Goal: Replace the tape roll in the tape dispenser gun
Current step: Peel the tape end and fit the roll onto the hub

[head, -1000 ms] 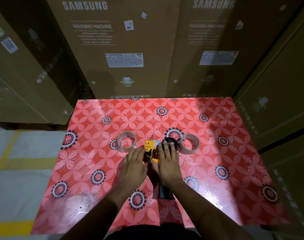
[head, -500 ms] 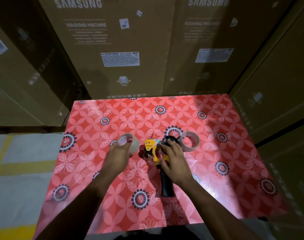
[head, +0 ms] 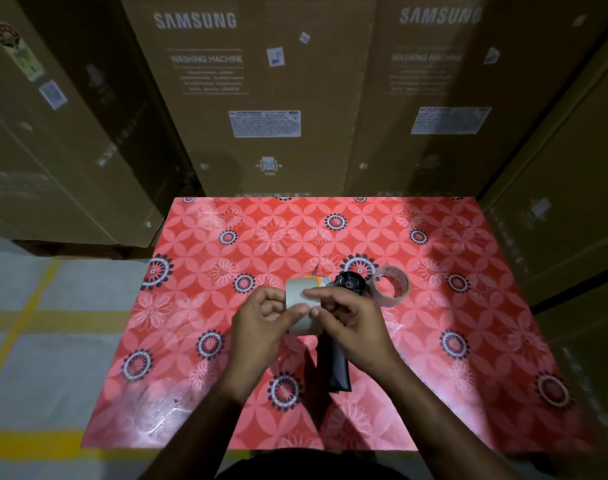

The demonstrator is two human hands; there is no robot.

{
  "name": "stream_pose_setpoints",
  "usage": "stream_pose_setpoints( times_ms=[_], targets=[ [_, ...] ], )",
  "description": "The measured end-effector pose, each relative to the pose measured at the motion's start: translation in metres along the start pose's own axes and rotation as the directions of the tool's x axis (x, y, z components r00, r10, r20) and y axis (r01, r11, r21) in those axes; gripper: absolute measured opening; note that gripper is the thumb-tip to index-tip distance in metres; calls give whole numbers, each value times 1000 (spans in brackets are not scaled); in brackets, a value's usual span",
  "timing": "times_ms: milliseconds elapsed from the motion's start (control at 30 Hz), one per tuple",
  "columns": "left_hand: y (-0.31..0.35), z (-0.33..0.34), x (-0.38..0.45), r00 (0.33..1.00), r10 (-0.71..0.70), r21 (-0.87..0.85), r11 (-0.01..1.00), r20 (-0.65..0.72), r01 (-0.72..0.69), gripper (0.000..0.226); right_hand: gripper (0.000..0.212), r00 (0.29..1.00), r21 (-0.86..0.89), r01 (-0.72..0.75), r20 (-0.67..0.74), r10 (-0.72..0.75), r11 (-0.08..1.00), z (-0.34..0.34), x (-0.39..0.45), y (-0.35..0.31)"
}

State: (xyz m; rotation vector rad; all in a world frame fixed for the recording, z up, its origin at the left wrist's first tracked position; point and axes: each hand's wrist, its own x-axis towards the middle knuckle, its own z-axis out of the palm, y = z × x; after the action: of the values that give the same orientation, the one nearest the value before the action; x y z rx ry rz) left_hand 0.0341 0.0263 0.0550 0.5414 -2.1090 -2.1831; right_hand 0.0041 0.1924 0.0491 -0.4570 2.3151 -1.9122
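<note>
both hands pinch one tape roll [head: 301, 306] above the surface [head: 198, 341] | left hand [head: 261, 327] fingers curled on its left side | right hand [head: 351, 323] fingers across its front | tape gun [head: 340, 344] lies underneath | second roll [head: 390, 287] just right of gun

Tape roll [head: 301, 306] held between both hands above dispenser gun [head: 337, 358] on table [head: 198, 306]; second roll [head: 391, 285] right of gun; boxes [head: 261, 98] behind.

Glossy red floral table cover [head: 226, 341] (plastic-looking sheen); matt brown cardboard boxes [head: 261, 98]; glossy tape roll [head: 390, 287]
</note>
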Motion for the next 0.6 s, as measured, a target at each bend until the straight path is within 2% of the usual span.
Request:
stream_pose_setpoints(
  times_ms=[67,167,267,333,433,600],
  targets=[
    [3,2,-2,1000,9,-25,1000,12,-9,45,25,999,32,-20,-41,22,999,0,0,1],
    [11,6,-7,987,70,-124,991,146,-52,38,28,996,84,-51,-69,57,995,-3,0,2],
    [15,6,-9,976,112,-55,993,184,-103,35,34,999,118,-42,13,40,992,-12,-2,-1],
    [14,5,-8,968,146,12,988,202,-152,32,29,999,114,-28,20,26,993,-17,0,-4],
    [13,8,-8,970,184,25,981,159,-191,22,17,999,106,-29,-15,31,994,-18,5,-8],
    [15,10,-10,977,175,20,984,124,-179,21,24,998,125,-25,63,17,992,-19,1,-14]
  ],
)
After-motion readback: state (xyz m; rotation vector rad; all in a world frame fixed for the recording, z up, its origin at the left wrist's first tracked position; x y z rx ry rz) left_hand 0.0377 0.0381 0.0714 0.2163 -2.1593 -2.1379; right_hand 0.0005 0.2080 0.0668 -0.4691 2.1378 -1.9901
